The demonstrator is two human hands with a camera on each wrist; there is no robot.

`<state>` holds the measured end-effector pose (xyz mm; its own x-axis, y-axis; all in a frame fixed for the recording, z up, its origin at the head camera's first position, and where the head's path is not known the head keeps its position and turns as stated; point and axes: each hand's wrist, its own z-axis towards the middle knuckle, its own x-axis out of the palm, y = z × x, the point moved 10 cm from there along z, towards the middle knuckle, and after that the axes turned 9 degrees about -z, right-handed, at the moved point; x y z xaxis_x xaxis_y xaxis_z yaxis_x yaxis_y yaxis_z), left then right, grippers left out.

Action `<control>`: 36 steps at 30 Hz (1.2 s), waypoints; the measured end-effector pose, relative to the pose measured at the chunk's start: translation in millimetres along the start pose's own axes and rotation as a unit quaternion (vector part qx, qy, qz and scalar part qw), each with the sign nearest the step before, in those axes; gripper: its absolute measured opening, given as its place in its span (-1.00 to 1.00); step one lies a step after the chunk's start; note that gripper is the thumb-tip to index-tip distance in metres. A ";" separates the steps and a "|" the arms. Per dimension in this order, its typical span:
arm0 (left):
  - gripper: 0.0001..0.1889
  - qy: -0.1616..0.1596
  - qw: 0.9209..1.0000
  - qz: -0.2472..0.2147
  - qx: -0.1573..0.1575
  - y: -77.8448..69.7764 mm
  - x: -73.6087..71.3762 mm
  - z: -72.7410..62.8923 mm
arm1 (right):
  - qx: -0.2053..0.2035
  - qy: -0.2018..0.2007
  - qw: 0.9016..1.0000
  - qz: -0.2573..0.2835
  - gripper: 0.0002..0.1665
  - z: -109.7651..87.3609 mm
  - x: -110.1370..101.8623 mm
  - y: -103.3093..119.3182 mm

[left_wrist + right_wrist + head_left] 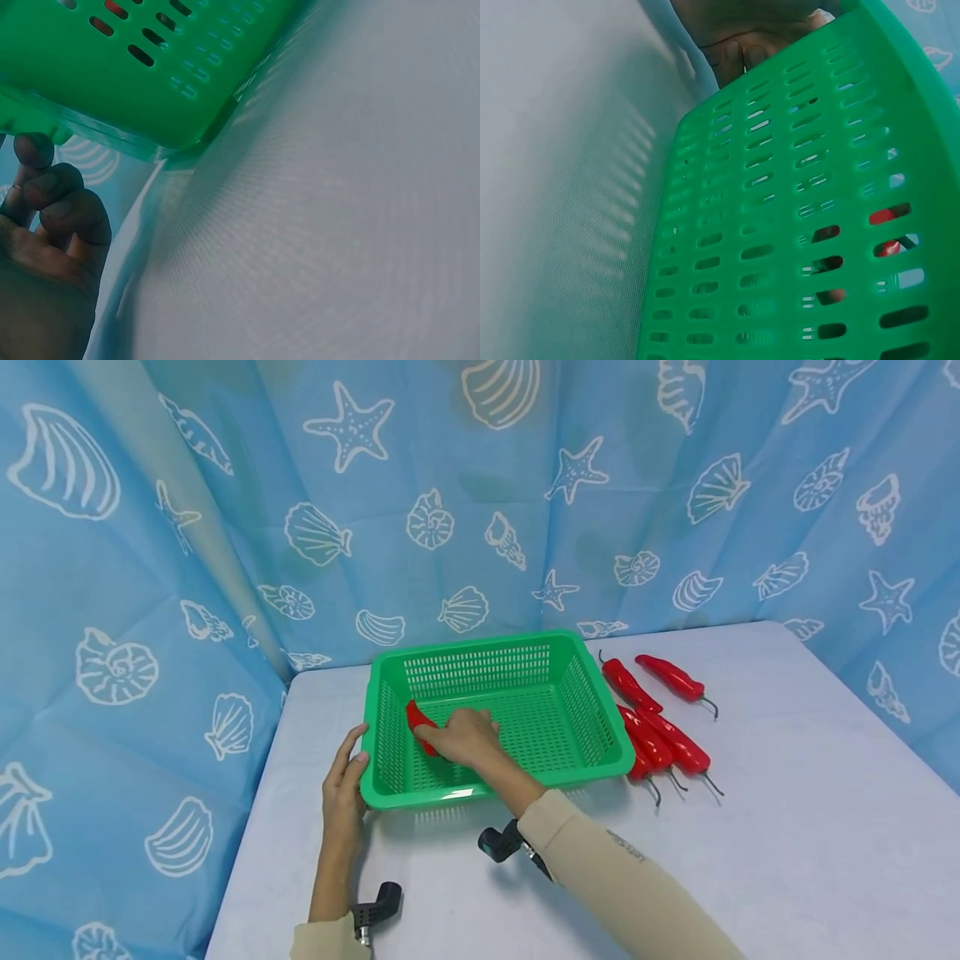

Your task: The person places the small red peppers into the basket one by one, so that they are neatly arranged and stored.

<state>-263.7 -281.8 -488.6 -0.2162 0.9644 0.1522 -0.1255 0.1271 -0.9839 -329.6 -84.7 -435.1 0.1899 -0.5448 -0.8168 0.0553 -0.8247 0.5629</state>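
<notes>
A green plastic basket with slotted walls stands on the table. My right hand reaches over its near rim and grips a red chili pepper inside, toward the left end. Part of that pepper is hidden by the fingers. At the basket's left rim my left hand holds the edge near the front corner; its fingers are bent in the left wrist view. The right wrist view looks at the basket wall from outside, with bits of red showing through the slots.
Several red peppers with dark stems lie on the white table right of the basket, some against its wall. A blue curtain with shell and starfish prints hangs behind and at both sides.
</notes>
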 end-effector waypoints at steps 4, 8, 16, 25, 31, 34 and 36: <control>-0.56 0.001 1.000 0.001 0.002 -0.2 0.1 0.1 | 0.004 0.007 1.000 -0.013 -0.40 0.6 2.7 0.6; -0.57 -0.001 1.000 -0.002 0.008 -2.4 -0.2 0.3 | 0.009 0.020 0.999 -0.030 -0.40 1.3 6.6 1.1; -0.58 -0.002 1.000 -0.007 0.013 -2.7 -0.1 0.4 | 0.009 0.054 0.996 -0.077 -0.40 0.5 15.8 1.7; -0.58 -0.006 1.000 0.001 0.002 -1.0 -1.0 0.2 | -0.003 0.093 0.990 -0.109 -0.45 -1.8 25.5 3.1; -0.58 -0.009 1.000 0.006 0.007 -2.7 -1.6 2.0 | -0.020 0.099 0.985 -0.141 -0.42 -1.7 27.9 7.6; -0.57 -0.007 1.000 0.006 0.004 -1.4 -0.8 2.3 | -0.020 0.102 0.984 -0.145 -0.42 -1.4 28.6 7.9; -0.58 -0.009 1.000 0.004 0.002 -0.4 -0.9 2.1 | -0.018 0.105 0.984 -0.144 -0.41 -1.2 29.4 7.7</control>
<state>-265.5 -283.3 -488.1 -0.2346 0.9611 0.1456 -0.1266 0.1183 -0.9849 -322.4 -106.9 -454.7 0.3594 -0.2419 -0.9013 0.1712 -0.9323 0.3185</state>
